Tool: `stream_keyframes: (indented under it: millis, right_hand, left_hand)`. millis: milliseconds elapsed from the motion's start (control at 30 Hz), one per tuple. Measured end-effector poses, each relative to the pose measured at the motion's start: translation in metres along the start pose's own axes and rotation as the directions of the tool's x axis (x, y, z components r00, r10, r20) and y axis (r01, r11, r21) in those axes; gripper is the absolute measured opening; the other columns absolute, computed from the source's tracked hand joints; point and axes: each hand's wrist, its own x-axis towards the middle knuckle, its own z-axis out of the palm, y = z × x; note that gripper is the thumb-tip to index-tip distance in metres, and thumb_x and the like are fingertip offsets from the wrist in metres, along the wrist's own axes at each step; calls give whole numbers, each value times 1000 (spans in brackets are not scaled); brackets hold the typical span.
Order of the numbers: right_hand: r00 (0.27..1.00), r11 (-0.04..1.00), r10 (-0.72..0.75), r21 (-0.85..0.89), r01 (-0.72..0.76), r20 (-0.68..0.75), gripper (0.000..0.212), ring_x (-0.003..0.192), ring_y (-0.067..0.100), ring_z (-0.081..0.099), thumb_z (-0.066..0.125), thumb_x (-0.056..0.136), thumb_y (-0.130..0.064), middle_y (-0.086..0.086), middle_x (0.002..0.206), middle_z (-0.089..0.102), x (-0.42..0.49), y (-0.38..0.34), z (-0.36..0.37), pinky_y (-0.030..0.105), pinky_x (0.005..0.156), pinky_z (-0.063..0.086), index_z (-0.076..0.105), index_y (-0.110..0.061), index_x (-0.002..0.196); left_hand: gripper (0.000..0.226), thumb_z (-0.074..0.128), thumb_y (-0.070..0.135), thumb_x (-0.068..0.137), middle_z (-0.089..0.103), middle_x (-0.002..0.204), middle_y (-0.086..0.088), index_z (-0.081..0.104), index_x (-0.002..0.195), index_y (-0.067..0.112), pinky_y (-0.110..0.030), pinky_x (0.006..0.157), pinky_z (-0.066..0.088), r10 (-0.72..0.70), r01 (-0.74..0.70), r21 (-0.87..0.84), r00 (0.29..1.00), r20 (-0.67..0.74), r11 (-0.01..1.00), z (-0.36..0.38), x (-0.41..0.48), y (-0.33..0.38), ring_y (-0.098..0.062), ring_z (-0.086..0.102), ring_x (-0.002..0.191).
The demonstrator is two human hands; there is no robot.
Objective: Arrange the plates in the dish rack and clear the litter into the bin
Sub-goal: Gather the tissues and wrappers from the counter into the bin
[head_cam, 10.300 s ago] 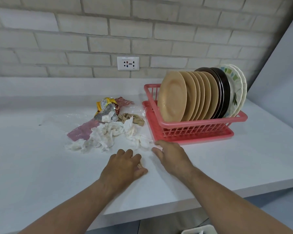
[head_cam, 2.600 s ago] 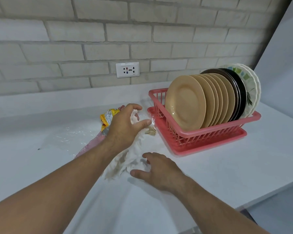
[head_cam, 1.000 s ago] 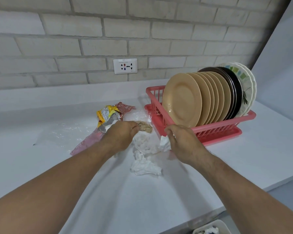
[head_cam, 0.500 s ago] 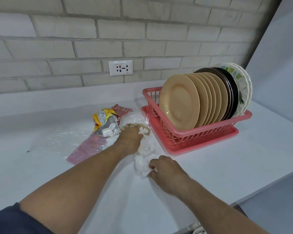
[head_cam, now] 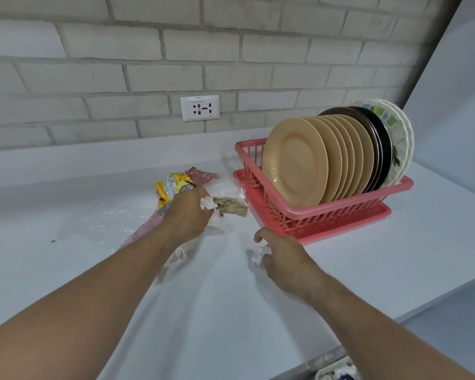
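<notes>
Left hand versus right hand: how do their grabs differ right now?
The left hand is closed on a bigger bundle of white tissue with a brown crumpled paper; the right hand pinches only a small white tissue scrap. The left hand sits farther back, against the yellow wrapper; the right hand is nearer, just in front of the pink dish rack. Both are low over the counter, gathering litter.
</notes>
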Motion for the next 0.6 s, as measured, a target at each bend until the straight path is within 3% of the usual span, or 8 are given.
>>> stream_keyframes:
  millis: [67, 167, 267, 333, 433, 500, 600]
  right_hand:
    - [999, 999, -23, 36, 24, -22, 30, 78, 22, 62, 41, 88, -5, 5, 96, 64, 2, -1, -1, 30, 63, 53, 64, -22, 96]
    - [998, 997, -16, 69, 20, -55, 26, 76, 22, 64, 40, 86, -10, 2, 82, 67, 3, -1, -4, 36, 70, 56, 63, -18, 76]
    - [995, 995, 8, 103, 2, -98, 25, 67, 18, 53, 49, 88, -29, -2, 71, 57, 1, -4, -6, 32, 58, 46, 50, -17, 65]
    - [989, 993, 33, 115, -17, -144, 37, 62, 15, 51, 57, 87, -45, -4, 68, 55, 1, -5, -8, 31, 54, 42, 47, -19, 62]
    - [992, 974, 89, 214, -68, -91, 34, 64, 23, 59, 64, 88, -41, 6, 78, 62, -3, -5, -11, 42, 61, 58, 51, -14, 71]
    - [989, 939, 143, 322, -124, -35, 25, 62, 23, 57, 65, 89, -27, 10, 82, 59, -10, 1, -14, 42, 57, 57, 51, -9, 80]
    - [991, 934, 135, 335, -124, -9, 10, 63, 21, 62, 56, 95, -17, 6, 86, 60, -24, 17, -27, 33, 54, 57, 50, -13, 89]
  left_hand:
    - [14, 45, 7, 96, 61, 87, -10, 56, 101, 14, -19, 39, 46, 0, 1, -34, 1000, 27, 999, 1, -3, -2, -17, 60, 58]
    - [21, 42, 12, 97, 60, 76, -1, 59, 105, 22, -18, 49, 45, 48, -50, 54, 998, 46, 997, 2, -6, -5, -13, 56, 59]
    - [22, 48, 28, 98, 54, 73, 2, 59, 104, 9, -24, 64, 51, 32, -29, -35, 998, 60, 999, 6, -10, -4, -15, 54, 63]
    - [27, 63, 39, 90, 55, 76, 6, 58, 97, 13, -24, 60, 47, 34, -28, -92, 998, 57, 995, 8, -17, 1, -11, 55, 65]
    - [21, 77, 19, 79, 57, 72, 2, 58, 87, 14, -29, 55, 51, 13, -4, -138, 998, 63, 990, 13, -26, 6, -16, 58, 61]
    - [16, 65, 0, 85, 59, 79, -4, 60, 97, 8, -38, 66, 60, -31, 64, -299, 993, 114, 952, 18, -31, 11, -18, 59, 64]
    - [24, 48, -8, 92, 57, 85, -8, 60, 101, 11, -31, 61, 58, -54, 135, -476, 982, 180, 869, 28, -41, 27, -20, 57, 64]
